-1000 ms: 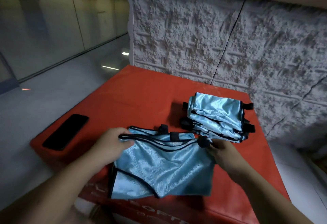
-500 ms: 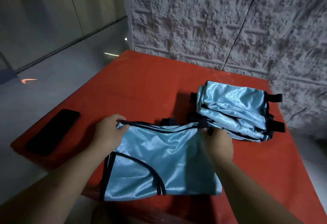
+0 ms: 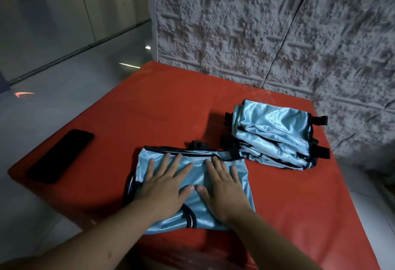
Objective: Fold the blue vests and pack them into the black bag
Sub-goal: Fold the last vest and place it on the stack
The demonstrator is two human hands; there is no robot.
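Roughly midway: stack of folded vests (image 3: 275, 135) done at right of red counter (image 3: 171, 107). Left hand (image 3: 164, 186) and right hand (image 3: 222, 186) flat, fingers spread, gripping nothing, pressing current vest (image 3: 198, 218) at near edge. Black bag not visible; packing pending.

Both hands lie flat, palms down, side by side, with fingers spread and pointing to 12 o'clock. The left hand (image 3: 165, 186) and the right hand (image 3: 222, 188) press down, thumbs nearly touching in the middle. Bare arms come up from 6 o'clock.
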